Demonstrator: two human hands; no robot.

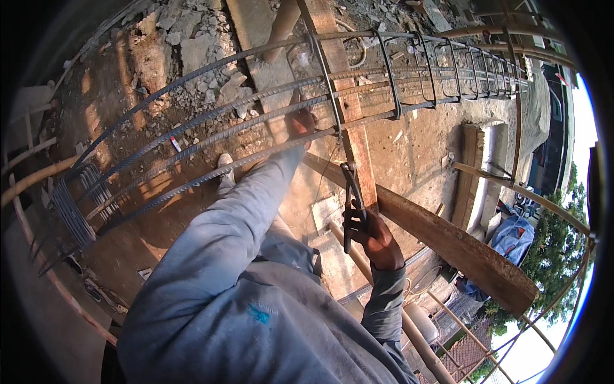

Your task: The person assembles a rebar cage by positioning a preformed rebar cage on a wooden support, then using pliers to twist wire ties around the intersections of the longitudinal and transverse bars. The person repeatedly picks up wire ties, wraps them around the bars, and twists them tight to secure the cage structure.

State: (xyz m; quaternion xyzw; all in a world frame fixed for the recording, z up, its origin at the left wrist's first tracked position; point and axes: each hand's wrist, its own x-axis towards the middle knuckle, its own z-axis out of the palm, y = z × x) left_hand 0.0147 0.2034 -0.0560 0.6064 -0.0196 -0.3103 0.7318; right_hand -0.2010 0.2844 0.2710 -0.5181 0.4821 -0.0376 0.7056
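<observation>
My right hand (pixel 381 244) is closed round the handles of dark end-cutting pincers (pixel 355 189). Their jaws point up, just below the lowest long bar of a rebar cage (pixel 256 105), close to a stirrup (pixel 327 80). My left arm reaches across to the cage. There my left hand (pixel 302 123) is among the long ribbed bars, its fingers bent and partly hidden behind them; what it grips cannot be made out. A thin wire hangs below the cage between my hands. Behind the pincers a wooden plank (pixel 358 150) runs under the bars.
A second thick plank (pixel 460 246) slants to the lower right. Several stirrups (pixel 93 198) are bunched at the cage's left end. Broken concrete rubble (pixel 198 54) lies at the far side. Bamboo poles (pixel 537 198) cross at right, near a blue tarp-like bundle (pixel 511 240).
</observation>
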